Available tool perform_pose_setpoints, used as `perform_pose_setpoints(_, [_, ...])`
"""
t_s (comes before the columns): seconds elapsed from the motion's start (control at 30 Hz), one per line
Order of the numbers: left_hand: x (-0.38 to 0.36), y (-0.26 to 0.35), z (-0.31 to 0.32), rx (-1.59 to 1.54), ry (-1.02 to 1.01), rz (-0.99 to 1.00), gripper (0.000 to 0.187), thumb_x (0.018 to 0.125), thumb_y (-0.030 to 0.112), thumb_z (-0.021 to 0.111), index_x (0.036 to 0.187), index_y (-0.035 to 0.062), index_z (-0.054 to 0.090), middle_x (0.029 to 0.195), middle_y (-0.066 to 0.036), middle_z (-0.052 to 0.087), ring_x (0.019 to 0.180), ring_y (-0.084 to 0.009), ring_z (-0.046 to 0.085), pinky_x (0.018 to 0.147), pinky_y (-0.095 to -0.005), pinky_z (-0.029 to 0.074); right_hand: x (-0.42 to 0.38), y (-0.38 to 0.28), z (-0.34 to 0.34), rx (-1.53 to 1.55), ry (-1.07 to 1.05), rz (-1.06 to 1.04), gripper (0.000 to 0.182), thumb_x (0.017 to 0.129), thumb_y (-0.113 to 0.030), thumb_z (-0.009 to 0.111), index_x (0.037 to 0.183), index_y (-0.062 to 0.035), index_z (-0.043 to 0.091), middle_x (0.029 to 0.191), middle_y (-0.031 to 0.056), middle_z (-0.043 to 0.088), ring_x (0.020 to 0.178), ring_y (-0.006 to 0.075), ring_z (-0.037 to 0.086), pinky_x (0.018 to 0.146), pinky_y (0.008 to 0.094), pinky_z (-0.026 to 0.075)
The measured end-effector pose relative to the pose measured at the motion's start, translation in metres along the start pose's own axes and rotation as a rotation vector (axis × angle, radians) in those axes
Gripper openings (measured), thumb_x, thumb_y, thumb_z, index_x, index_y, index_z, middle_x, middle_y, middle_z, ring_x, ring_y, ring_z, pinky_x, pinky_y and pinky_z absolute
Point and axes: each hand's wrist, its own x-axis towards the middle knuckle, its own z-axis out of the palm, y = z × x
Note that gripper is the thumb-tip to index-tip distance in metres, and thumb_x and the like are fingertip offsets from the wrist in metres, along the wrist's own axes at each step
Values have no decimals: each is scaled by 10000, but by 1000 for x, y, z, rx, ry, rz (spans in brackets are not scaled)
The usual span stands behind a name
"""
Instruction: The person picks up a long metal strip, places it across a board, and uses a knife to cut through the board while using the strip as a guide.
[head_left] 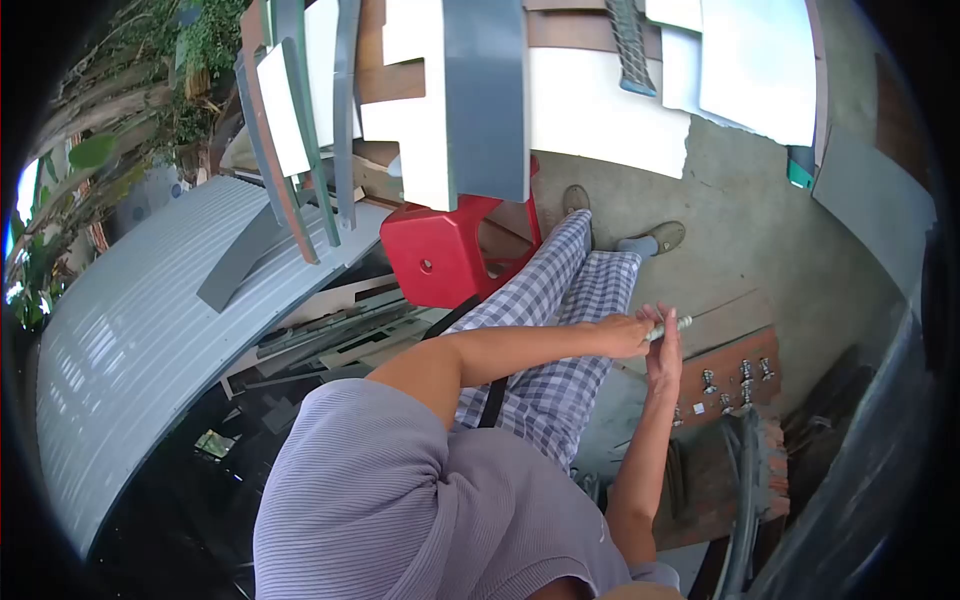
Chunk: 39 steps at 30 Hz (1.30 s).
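Near the middle right of the head view, my left hand (622,336) is closed, its fingers at the near end of a thin tool. The tool has a pale, wrapped-looking handle (684,323), and a slim rod (725,304) points from it toward the upper right. My right hand (666,352) is beside the left one, its fingers bent around the handle. Both hands are close together over the floor, just right of my checkered trouser legs. The fingers partly cover the handle.
A red stool (430,250) stands left of my legs. White and grey panels (485,100) jut in from above. A corrugated sheet (150,310) lies at left. At lower right is a brown board (715,372) with metal fittings. A teal object (800,168) is at upper right.
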Motion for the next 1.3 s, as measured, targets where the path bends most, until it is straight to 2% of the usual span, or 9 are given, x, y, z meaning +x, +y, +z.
perform_pose_setpoints(0.27, [-91, 7, -41, 13, 180, 199, 401, 859, 353, 489, 1022, -9, 544, 800, -196, 628, 717, -361, 616, 677, -444, 477, -67, -1, 43, 147, -15, -95, 351, 894, -320, 551, 1137, -79, 472, 1080, 124, 575, 988, 243, 561, 853, 392, 475])
perform_pose_setpoints(0.43, [-158, -52, -114, -907, 531, -270, 320, 914, 283, 442, 1056, 11, 531, 758, -69, 607, 659, -129, 591, 607, -267, 486, -106, -34, 91, 36, 11, -312, 340, 909, -261, 535, 1171, -63, 447, 1039, 111, 573, 923, 229, 577, 826, 372, 482])
perform_pose_setpoints(0.57, [-223, -118, -151, -1256, 869, -510, 260, 904, 230, 408, 1078, 62, 502, 868, -72, 595, 699, -178, 605, 625, -315, 485, -116, -70, 126, -223, -22, -476, 334, 920, -219, 507, 1190, -39, 429, 1020, 114, 568, 900, 212, 575, 809, 354, 481])
perform_pose_setpoints(0.67, [-274, -145, -187, -1057, 1162, -535, 214, 901, 205, 416, 974, 47, 540, 783, -70, 614, 585, -156, 604, 529, -278, 466, -120, -108, 168, -329, -112, -580, 303, 924, -181, 480, 1177, -20, 436, 1000, 116, 568, 871, 195, 572, 797, 340, 470])
perform_pose_setpoints(0.77, [-302, -174, -245, -508, 1457, -472, 285, 890, 263, 502, 823, -4, 572, 672, -96, 617, 532, -135, 584, 502, -274, 440, -110, -130, 192, -343, -168, -679, 278, 924, -154, 464, 1161, -9, 448, 984, 118, 568, 848, 185, 568, 786, 331, 458])
perform_pose_setpoints(0.8, [-307, -171, -271, -424, 1475, -566, 345, 872, 321, 557, 803, -17, 577, 627, -106, 606, 531, -197, 582, 530, -324, 450, -105, -138, 196, -334, -198, -732, 278, 922, -151, 465, 1161, -10, 451, 979, 118, 568, 842, 184, 567, 779, 328, 456])
perform_pose_setpoints(0.87, [-303, -148, -322, -70, 1500, -691, 393, 852, 366, 586, 843, -27, 585, 706, -142, 611, 670, -272, 595, 644, -374, 461, -93, -150, 203, -304, -212, -775, 289, 920, -151, 471, 1172, -11, 446, 973, 118, 563, 834, 187, 563, 776, 340, 464])
perform_pose_setpoints(1.0, [-254, -176, -402, 358, 1648, -396, 496, 835, 393, 602, 1082, -30, 530, 1069, -227, 511, 996, -355, 489, 834, -414, 418, -80, -172, 225, -202, -243, -909, 313, 898, -174, 505, 1168, -24, 457, 900, 106, 543, 742, 175, 528, 689, 342, 451])
perform_pose_setpoints(1.3, [-196, -201, -432, 733, 1586, -260, 547, 830, 254, 619, 1243, -22, 391, 1140, -255, 453, 1041, -423, 431, 894, -468, 380, -26, -177, 232, 4, -278, -1066, 374, 886, -192, 533, 1192, -6, 422, 804, 65, 455, 667, 139, 424, 657, 327, 404])
